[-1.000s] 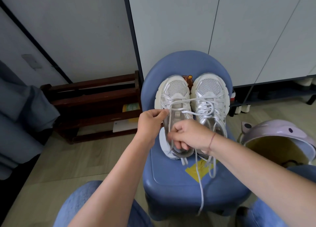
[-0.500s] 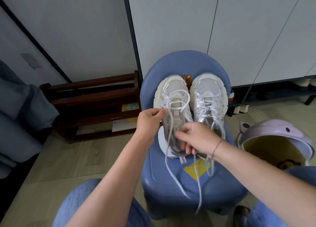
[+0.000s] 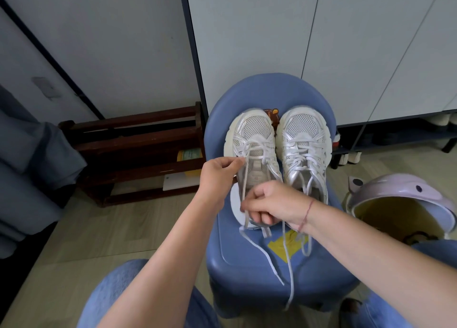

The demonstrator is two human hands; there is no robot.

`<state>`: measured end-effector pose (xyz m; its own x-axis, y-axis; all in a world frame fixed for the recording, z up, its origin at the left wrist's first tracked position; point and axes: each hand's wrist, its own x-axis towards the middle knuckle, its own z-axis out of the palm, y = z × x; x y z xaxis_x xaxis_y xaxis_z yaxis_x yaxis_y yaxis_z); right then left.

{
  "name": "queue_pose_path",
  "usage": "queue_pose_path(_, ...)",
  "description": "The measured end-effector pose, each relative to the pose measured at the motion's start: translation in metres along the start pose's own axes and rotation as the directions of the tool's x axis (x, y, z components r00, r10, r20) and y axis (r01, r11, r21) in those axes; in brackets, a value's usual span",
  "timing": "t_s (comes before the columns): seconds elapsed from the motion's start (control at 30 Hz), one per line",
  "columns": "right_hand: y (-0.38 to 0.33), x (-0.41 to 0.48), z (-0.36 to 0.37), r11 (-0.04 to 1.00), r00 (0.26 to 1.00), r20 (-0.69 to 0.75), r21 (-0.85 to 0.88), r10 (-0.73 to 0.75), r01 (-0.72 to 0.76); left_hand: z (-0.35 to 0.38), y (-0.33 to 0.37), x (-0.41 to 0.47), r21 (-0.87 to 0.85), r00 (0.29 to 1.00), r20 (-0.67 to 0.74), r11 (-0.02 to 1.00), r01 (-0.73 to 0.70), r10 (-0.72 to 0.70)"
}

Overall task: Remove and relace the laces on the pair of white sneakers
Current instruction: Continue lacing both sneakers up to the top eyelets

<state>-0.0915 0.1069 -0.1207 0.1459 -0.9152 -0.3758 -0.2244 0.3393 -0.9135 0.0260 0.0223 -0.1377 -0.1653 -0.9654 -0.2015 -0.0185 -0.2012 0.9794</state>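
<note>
Two white sneakers stand side by side, toes away from me, on a blue plastic chair (image 3: pixel 247 261). The left sneaker (image 3: pixel 252 139) has its white lace (image 3: pixel 259 251) partly undone; loose ends trail down over the seat. My left hand (image 3: pixel 217 176) pinches the lace at the left eyelets. My right hand (image 3: pixel 272 204) sits over the left sneaker's heel, fingers curled round the lace below. The right sneaker (image 3: pixel 305 142) is laced, its ends hanging over the seat.
A dark wooden rack (image 3: pixel 138 149) stands left of the chair. A lilac and yellow plastic seat (image 3: pixel 400 204) is at the right. White cabinet doors (image 3: pixel 309 38) rise behind. My blue-jeaned knees (image 3: pixel 116 295) are at the bottom. Pale wood floor lies around.
The lace on the left sneaker has been drawn in: the big loop over its toe has shrunk. My right hand has moved down and left along the lace. My left hand has stayed put.
</note>
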Motion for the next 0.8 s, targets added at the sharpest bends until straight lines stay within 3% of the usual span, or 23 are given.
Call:
queue_pose_path(0.07, 0.002, -0.011, 0.001, 0.996, 0.971, 0.230, -0.058, 0.072, -0.060, 0.000, 0.000, 0.000, -0.007, 1.000, -0.002, 1.000, 0.007, -0.007)
queue_pose_path(0.13, 0.004, -0.020, 0.001, 0.992, 0.895, 0.430, -0.093, 0.114, -0.082, 0.000, 0.000, 0.001, -0.006, 1.000, 0.000, 1.000, 0.009, -0.009)
queue_pose_path(0.23, 0.003, -0.025, -0.001, 0.987, 0.823, 0.548, -0.132, 0.149, -0.091, 0.000, -0.001, 0.001, -0.002, 1.000, -0.003, 1.000, 0.005, -0.005)
queue_pose_path(0.3, 0.002, -0.022, -0.003, 0.977, 0.865, 0.467, -0.182, 0.182, -0.107, 0.000, -0.002, 0.002, 0.004, 1.000, -0.007, 1.000, 0.006, -0.006)
queue_pose_path(0.4, 0.002, -0.011, -0.008, 0.981, 0.990, 0.088, -0.171, 0.109, -0.092, 0.001, -0.002, 0.002, 0.001, 1.000, -0.007, 1.000, 0.006, -0.006)
queue_pose_path(0.5, 0.002, 0.001, -0.009, 0.999, 0.972, -0.235, 0.027, -0.017, 0.024, 0.001, -0.001, 0.001, 0.002, 1.000, -0.008, 1.000, -0.002, 0.002)
queue_pose_path(0.67, 0.003, 0.017, 0.008, 0.989, 0.953, -0.303, 0.134, -0.016, 0.059, 0.002, -0.001, 0.000, 0.014, 1.000, -0.008, 1.000, -0.008, 0.008)
queue_pose_path(0.8, 0.002, 0.019, 0.005, 0.997, 0.932, -0.356, 0.019, -0.069, 0.081, 0.001, -0.002, 0.001, 0.005, 1.000, -0.012, 1.000, -0.001, 0.001)
